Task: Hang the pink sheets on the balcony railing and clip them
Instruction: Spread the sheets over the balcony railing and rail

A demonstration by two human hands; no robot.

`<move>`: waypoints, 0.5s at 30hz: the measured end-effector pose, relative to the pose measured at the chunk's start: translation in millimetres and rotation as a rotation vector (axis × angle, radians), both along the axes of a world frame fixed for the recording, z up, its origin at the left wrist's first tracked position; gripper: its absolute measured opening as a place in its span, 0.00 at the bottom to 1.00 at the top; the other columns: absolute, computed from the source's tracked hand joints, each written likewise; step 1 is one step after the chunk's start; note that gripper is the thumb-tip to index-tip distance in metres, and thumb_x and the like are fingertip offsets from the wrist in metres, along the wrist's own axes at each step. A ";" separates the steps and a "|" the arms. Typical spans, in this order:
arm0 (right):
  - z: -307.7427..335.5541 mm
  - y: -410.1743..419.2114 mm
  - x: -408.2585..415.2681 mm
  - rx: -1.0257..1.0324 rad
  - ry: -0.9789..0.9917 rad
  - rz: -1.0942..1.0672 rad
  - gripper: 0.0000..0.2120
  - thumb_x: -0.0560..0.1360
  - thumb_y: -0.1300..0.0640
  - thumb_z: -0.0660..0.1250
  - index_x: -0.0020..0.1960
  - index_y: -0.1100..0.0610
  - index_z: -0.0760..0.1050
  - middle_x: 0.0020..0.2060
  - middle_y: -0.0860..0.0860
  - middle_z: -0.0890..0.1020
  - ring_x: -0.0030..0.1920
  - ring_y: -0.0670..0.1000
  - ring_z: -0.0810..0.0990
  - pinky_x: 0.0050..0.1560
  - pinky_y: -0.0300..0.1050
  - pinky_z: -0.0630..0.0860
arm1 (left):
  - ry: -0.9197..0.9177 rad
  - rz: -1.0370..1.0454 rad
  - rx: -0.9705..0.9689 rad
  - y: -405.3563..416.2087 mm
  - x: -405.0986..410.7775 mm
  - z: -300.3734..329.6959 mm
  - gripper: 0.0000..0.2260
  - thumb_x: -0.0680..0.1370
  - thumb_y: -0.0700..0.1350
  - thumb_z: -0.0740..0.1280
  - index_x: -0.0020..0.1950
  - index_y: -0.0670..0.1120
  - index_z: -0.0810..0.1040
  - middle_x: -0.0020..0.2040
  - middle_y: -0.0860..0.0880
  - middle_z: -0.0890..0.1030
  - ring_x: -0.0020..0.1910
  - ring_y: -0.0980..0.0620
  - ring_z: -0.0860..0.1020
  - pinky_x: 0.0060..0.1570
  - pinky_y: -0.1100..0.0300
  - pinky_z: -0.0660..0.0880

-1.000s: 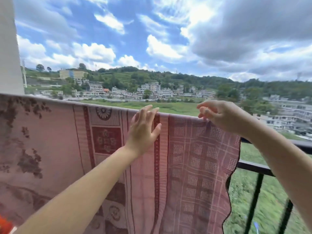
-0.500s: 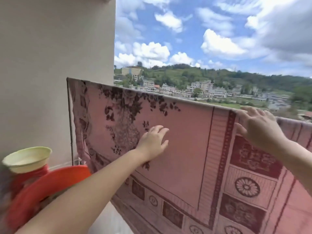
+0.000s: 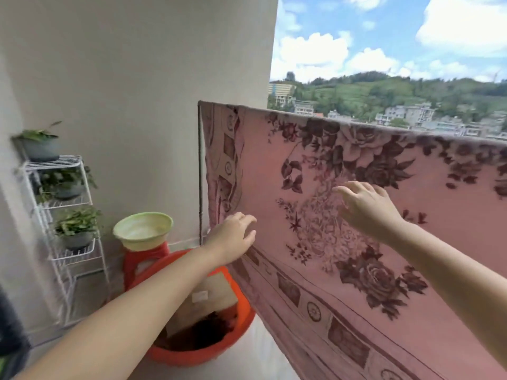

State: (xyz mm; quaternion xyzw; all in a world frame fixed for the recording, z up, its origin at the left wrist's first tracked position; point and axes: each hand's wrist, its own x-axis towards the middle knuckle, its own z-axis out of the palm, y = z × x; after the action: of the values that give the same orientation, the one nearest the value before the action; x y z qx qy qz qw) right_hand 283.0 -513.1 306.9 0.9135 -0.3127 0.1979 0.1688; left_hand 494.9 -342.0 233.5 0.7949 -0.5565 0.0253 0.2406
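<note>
A pink sheet (image 3: 428,223) with dark floral print and a patterned border hangs draped over the balcony railing, which it hides completely. My left hand (image 3: 233,237) reaches out low at the sheet's left part, fingers loosely curled, holding nothing. My right hand (image 3: 367,208) is spread in front of the sheet's flower print, fingers apart; whether it touches the cloth I cannot tell. No clips are visible.
An orange basin (image 3: 241,325) with dark cloth and a tan item in it sits on the floor under my left arm. Behind it a pale green bowl (image 3: 142,230) rests on a red stool (image 3: 131,264). A white wire rack (image 3: 68,215) with potted plants stands by the wall.
My view has swung left along the sheet toward the wall corner. Both hands dropped from the sheet's top edge to lower in front of it. The basin and plant rack came into view.
</note>
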 end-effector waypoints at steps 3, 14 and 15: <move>8.3 -36.0 89.2 -0.040 -0.005 0.060 0.19 0.75 0.52 0.60 0.66 0.53 0.69 0.64 0.55 0.73 0.65 0.58 0.70 0.64 0.56 0.65 | 0.015 0.077 -0.015 -22.6 90.4 -0.3 0.16 0.79 0.49 0.57 0.66 0.49 0.70 0.64 0.47 0.74 0.62 0.47 0.73 0.59 0.51 0.72; 52.0 -151.6 407.4 -0.130 0.100 0.051 0.20 0.75 0.54 0.62 0.66 0.55 0.69 0.67 0.58 0.69 0.69 0.58 0.64 0.69 0.63 0.54 | 0.113 0.217 -0.056 -75.1 389.9 -11.3 0.15 0.78 0.44 0.60 0.65 0.46 0.73 0.62 0.45 0.77 0.61 0.46 0.75 0.59 0.54 0.72; 48.7 -157.6 431.1 -0.133 0.102 0.034 0.20 0.75 0.54 0.62 0.66 0.55 0.69 0.68 0.58 0.69 0.70 0.58 0.63 0.70 0.64 0.54 | 0.118 0.197 -0.056 -89.3 415.7 -12.2 0.15 0.78 0.44 0.60 0.65 0.46 0.72 0.62 0.46 0.77 0.61 0.47 0.75 0.59 0.55 0.72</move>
State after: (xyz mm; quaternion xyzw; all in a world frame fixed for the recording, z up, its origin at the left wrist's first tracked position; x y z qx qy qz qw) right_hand 714.1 -670.7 355.6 0.9145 -0.2741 0.1741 0.2414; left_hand 910.6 -431.3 221.4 0.8389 -0.4594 0.0175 0.2915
